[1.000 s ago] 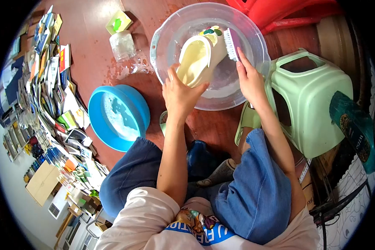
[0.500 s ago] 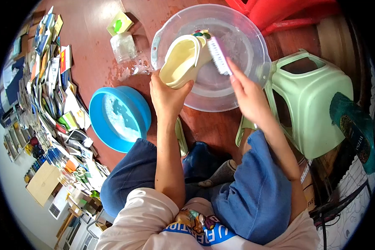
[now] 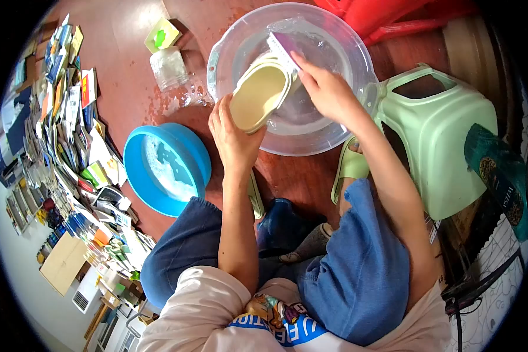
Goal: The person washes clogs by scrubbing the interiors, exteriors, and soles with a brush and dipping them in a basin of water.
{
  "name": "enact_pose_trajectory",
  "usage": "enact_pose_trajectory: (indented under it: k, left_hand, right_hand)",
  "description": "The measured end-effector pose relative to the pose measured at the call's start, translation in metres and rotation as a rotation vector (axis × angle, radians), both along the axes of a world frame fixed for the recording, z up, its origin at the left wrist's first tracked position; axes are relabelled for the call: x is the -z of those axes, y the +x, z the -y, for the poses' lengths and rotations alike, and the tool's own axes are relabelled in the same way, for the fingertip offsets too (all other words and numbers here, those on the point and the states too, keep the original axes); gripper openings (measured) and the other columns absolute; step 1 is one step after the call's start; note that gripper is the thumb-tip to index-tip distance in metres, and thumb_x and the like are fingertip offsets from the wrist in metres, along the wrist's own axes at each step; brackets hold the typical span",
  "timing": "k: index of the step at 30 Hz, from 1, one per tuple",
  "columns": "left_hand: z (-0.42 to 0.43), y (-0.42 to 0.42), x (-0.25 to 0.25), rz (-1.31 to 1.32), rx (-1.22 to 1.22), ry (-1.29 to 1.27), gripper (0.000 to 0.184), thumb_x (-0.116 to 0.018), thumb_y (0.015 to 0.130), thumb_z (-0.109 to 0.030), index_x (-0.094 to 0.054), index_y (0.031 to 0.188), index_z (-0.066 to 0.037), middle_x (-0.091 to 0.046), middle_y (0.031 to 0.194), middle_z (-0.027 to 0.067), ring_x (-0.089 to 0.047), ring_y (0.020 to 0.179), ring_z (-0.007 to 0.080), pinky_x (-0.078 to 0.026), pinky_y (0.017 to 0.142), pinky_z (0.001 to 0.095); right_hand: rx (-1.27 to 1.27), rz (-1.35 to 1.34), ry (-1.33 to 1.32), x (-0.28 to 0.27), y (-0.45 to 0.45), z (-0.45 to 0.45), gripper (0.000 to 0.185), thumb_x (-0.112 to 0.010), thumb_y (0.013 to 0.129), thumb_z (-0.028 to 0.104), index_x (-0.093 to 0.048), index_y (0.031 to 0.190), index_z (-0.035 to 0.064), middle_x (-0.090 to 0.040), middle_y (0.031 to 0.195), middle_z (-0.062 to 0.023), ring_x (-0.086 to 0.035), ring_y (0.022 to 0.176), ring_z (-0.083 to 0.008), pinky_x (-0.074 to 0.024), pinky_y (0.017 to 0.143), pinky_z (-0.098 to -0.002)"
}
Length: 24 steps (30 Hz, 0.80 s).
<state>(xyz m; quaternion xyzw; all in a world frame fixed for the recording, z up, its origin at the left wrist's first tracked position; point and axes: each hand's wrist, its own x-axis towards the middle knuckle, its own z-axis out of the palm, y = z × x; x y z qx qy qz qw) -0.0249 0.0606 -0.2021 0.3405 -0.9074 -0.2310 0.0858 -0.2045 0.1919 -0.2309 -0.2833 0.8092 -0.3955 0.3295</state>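
Observation:
My left hand [image 3: 234, 132] grips the heel end of a cream clog [image 3: 259, 97], whose opening faces up. The clog is held over the near left part of a clear plastic basin [image 3: 352, 117] with water in it. In my right hand [image 3: 328, 91] is a purple and white brush [image 3: 286, 51], its bristle side against the toe end of the clog. The brush and my right hand hide much of the clog's toe.
A blue basin [image 3: 202, 158] with sudsy water stands at the left. Beyond it lie a soap box [image 3: 163, 35] and a clear container [image 3: 169, 67]. A green stool [image 3: 452, 135] is at the right, a red object [image 3: 387, 20] at the top right, books [image 3: 70, 117] far left.
The brush has moved left onto the clog's toe end, with my right hand following it. The clog has shifted left from its first position and tilted, still in my left hand.

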Motion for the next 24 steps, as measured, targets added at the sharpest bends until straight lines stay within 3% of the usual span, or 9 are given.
enact_pose_trajectory:
  k: [7, 9, 11, 13, 15, 18, 20, 22, 24]
  left_hand:
    - [-0.013, 0.001, -0.013, 0.286, -0.089, -0.264, 0.078, -0.083, 0.062, -0.011, -0.048, 0.131, -0.003, -0.052, 0.128, 0.0184, -0.045, 0.124, 0.0343, -0.033, 0.107, 0.0454]
    - [-0.02, -0.013, -0.016, -0.085, -0.096, -0.101, 0.059, -0.079, 0.071, -0.011, -0.055, 0.124, 0.0, -0.058, 0.119, 0.019, -0.052, 0.119, 0.0298, -0.038, 0.103, 0.0404]
    - [-0.032, -0.028, 0.001, -0.279, -0.298, 0.558, 0.026, -0.063, 0.092, -0.017, -0.063, 0.107, 0.005, -0.066, 0.096, 0.0195, -0.063, 0.089, 0.025, -0.048, 0.081, 0.0368]
    - [-0.026, -0.042, 0.015, -0.179, -0.352, 0.765, 0.035, -0.056, 0.098, -0.027, -0.063, 0.103, 0.007, -0.067, 0.092, 0.0169, -0.064, 0.086, 0.0212, -0.05, 0.077, 0.0334]
    - [-0.009, -0.055, 0.032, -0.416, -0.71, 1.369, 0.036, -0.052, 0.101, -0.028, -0.056, 0.114, 0.005, -0.066, 0.098, 0.011, -0.063, 0.083, 0.0178, -0.052, 0.076, 0.0314]
    - [0.007, -0.057, 0.037, -0.393, -0.645, 1.474, 0.029, -0.05, 0.101, -0.024, -0.054, 0.112, 0.002, -0.065, 0.096, 0.01, -0.062, 0.08, 0.0151, -0.052, 0.074, 0.028]
    - [0.008, -0.055, 0.037, -0.4, -0.642, 1.485, 0.029, -0.049, 0.101, -0.024, -0.054, 0.112, 0.002, -0.065, 0.098, 0.0106, -0.063, 0.08, 0.0156, -0.053, 0.075, 0.0286]
    - [0.004, -0.054, 0.034, -0.402, -0.642, 1.498, 0.029, -0.049, 0.102, -0.025, -0.054, 0.112, 0.002, -0.065, 0.099, 0.0112, -0.063, 0.08, 0.0161, -0.054, 0.075, 0.0292]
    - [0.0, -0.058, 0.033, -0.355, -0.648, 1.362, 0.029, -0.047, 0.102, -0.024, -0.053, 0.114, 0.002, -0.065, 0.103, 0.0124, -0.065, 0.083, 0.0178, -0.055, 0.075, 0.0306]
  right_hand:
    - [0.026, 0.126, 0.086, -0.006, 0.041, -0.029, 0.046, -0.044, 0.1, 0.028, -0.039, 0.146, 0.0226, -0.065, 0.093, -0.0286, -0.063, 0.086, -0.0468, -0.0491, 0.078, -0.0503]
    - [0.045, 0.127, 0.016, -0.002, 0.05, -0.03, 0.048, -0.045, 0.101, 0.027, -0.037, 0.148, 0.0249, -0.065, 0.095, -0.0289, -0.063, 0.088, -0.0462, -0.0494, 0.078, -0.0495]
    - [0.076, 0.173, 0.031, -0.005, 0.056, -0.028, 0.048, -0.046, 0.1, 0.024, -0.037, 0.147, 0.0258, -0.063, 0.103, -0.0297, -0.061, 0.095, -0.0464, -0.0492, 0.079, -0.0499]
    - [0.075, 0.093, -0.036, 0.003, 0.054, -0.03, 0.048, -0.047, 0.101, 0.024, -0.037, 0.148, 0.0269, -0.067, 0.095, -0.0238, -0.067, 0.08, -0.0365, -0.0516, 0.069, -0.0432]
    - [0.062, 0.245, -0.022, 0.001, 0.04, -0.036, 0.048, -0.046, 0.102, 0.026, -0.037, 0.149, 0.0281, -0.063, 0.083, -0.0142, -0.06, 0.068, -0.0238, -0.0484, 0.061, -0.0353]
    - [0.176, 0.138, 0.07, 0.012, 0.024, -0.044, 0.046, -0.043, 0.104, 0.029, -0.037, 0.149, 0.0288, -0.057, 0.073, -0.0054, -0.053, 0.061, -0.013, -0.0445, 0.054, -0.0284]
    - [0.213, 0.052, 0.158, 0.024, 0.01, -0.041, 0.046, -0.043, 0.104, 0.03, -0.037, 0.149, 0.0277, -0.062, 0.077, -0.0091, -0.06, 0.064, -0.0174, -0.0482, 0.058, -0.0314]
    - [0.174, -0.161, 0.352, 0.038, 0.004, -0.037, 0.045, -0.042, 0.103, 0.029, -0.039, 0.148, 0.0249, -0.069, 0.099, -0.0189, -0.068, 0.081, -0.0318, -0.0523, 0.074, -0.039]
    - [0.168, -0.041, 0.179, 0.038, 0.001, -0.044, 0.044, -0.042, 0.103, 0.028, -0.041, 0.147, 0.0236, -0.066, 0.108, -0.021, -0.067, 0.089, -0.0366, -0.0508, 0.081, -0.041]
